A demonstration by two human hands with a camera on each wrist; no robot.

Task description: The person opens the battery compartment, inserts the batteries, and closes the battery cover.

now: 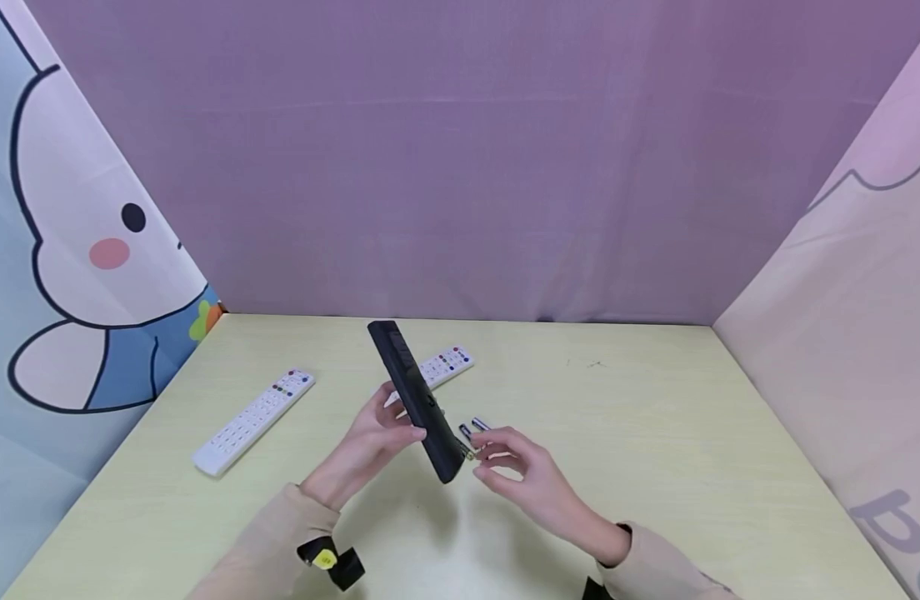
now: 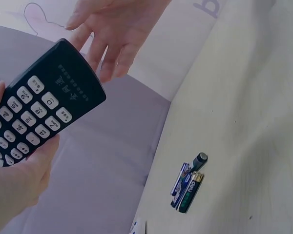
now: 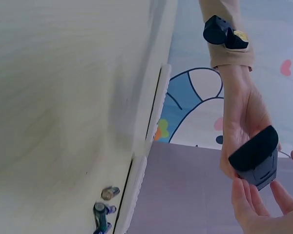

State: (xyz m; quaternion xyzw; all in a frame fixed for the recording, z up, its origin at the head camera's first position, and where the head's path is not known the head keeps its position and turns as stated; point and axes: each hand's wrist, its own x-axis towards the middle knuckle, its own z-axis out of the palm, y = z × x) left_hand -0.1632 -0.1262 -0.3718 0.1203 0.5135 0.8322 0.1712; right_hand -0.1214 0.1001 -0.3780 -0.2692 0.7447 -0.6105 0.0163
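My left hand (image 1: 373, 433) grips a black remote control (image 1: 415, 400) raised above the table and tilted. Its white number buttons face the left wrist camera, and the other side faces the right wrist camera. By the remote's lower end is my right hand (image 1: 527, 479), fingers loosely bent, with nothing visible between them. In the right wrist view its fingertips (image 3: 241, 195) appear close to the remote; whether they touch is unclear. Several batteries (image 2: 190, 192) lie grouped on the table, blue-and-white and dark green ones, partly hidden behind the right hand in the head view.
One white remote control (image 1: 253, 421) lies on the left of the pale table (image 1: 655, 417). Another white remote control (image 1: 448, 364) lies farther back, partly covered by the black one. A purple cloth (image 1: 467, 167) hangs behind the table, with printed cloths at both sides.
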